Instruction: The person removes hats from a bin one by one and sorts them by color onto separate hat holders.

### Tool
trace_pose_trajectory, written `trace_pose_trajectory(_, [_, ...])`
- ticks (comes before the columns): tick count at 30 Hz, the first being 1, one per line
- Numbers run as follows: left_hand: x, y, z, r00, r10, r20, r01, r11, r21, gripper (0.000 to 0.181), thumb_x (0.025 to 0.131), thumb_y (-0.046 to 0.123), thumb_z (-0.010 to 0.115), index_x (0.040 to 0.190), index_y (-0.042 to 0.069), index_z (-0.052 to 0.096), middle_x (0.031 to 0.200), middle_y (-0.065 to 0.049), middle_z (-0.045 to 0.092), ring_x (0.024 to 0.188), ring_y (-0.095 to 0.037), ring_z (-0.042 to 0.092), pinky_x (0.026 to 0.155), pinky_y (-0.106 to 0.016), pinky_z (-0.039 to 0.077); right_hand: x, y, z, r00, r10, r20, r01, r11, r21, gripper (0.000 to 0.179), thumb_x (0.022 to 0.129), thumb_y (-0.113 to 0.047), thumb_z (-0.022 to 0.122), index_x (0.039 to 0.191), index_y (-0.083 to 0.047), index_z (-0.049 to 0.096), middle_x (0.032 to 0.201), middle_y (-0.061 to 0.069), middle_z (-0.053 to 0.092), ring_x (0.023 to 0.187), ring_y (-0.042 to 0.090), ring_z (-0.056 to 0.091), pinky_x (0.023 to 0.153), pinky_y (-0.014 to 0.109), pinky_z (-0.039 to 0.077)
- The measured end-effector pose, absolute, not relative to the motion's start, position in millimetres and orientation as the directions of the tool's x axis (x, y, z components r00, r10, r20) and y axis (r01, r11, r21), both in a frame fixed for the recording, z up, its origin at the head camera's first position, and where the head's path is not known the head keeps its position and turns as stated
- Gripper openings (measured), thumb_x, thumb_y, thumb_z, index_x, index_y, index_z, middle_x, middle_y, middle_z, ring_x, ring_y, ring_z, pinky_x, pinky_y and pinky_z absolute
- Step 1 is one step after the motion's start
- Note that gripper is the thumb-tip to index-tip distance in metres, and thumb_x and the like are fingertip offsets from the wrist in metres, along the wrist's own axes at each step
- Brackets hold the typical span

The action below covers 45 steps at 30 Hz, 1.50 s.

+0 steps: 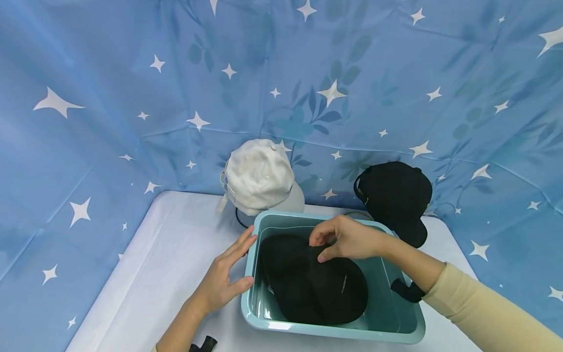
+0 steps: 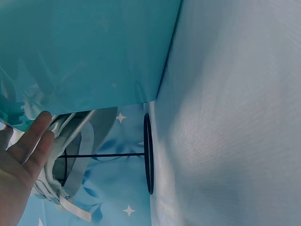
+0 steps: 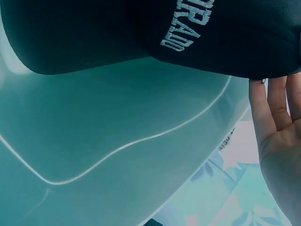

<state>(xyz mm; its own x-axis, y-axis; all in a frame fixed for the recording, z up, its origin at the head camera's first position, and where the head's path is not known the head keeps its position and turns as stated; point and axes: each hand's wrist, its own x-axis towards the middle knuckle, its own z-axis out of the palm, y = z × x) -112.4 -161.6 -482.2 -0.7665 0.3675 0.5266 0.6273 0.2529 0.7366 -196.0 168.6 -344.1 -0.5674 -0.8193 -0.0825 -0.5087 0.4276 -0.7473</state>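
Note:
Inside a light-blue plastic tub (image 1: 334, 332) lies a black baseball cap (image 1: 303, 288), its brim toward the front right. My right hand (image 1: 347, 239) reaches over the tub and pinches the cap's top between thumb and fingers. Pale embroidered letters (image 3: 188, 23) show on the cap's front in the right wrist view, with the right hand's fingers (image 3: 258, 106) at its edge. At the tub's left rim is my left hand (image 1: 224, 276), fingers straight and spread, fingertips right at the rim. In the left wrist view that hand (image 2: 23, 165) lies alongside the tub's wall (image 2: 94, 56).
Behind the tub, a white cap (image 1: 257, 176) hangs on a thin black stand (image 2: 108, 155) with a round base. Another black cap (image 1: 396, 195) sits at the back right. A white cloth (image 1: 176, 234) covers the table, and a blue star-patterned curtain (image 1: 246, 107) rises behind it.

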Motion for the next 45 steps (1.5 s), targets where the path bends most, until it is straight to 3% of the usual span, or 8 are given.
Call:
trace_pose_trajectory(24, [-111.9,-161.9,-480.9,-0.777,0.363,0.515,0.614,0.255,0.747,0.077,0.089,0.02,0.065,0.161,0.01,0.041,0.171,-0.011,0.029,0.154,-0.03,0.036,0.107,-0.045,0.051,-190.9,182.5,-309.3,-0.61,-0.79,-0.064,-0.542,0.475,-0.693,0.021,0.088,-0.006,0.083,0.106,-0.017,0.076,0.1,-0.009,0.072,0.096,0.015,0.069,0.094,0.038,0.058])
trace_pose_trajectory(45, [-112.1,-161.2,-481.3,-0.772,0.362,0.523,0.621,0.251,0.742,0.077,0.088,0.02,0.066,0.161,0.01,0.041,0.17,-0.012,0.03,0.154,-0.029,0.036,0.107,-0.046,0.051,-187.3,193.7,-273.9,-0.636,-0.772,-0.012,-0.59,0.496,-0.637,0.023,0.088,-0.003,0.082,0.106,-0.015,0.076,0.1,-0.009,0.073,0.092,0.013,0.069,0.087,0.036,0.06])
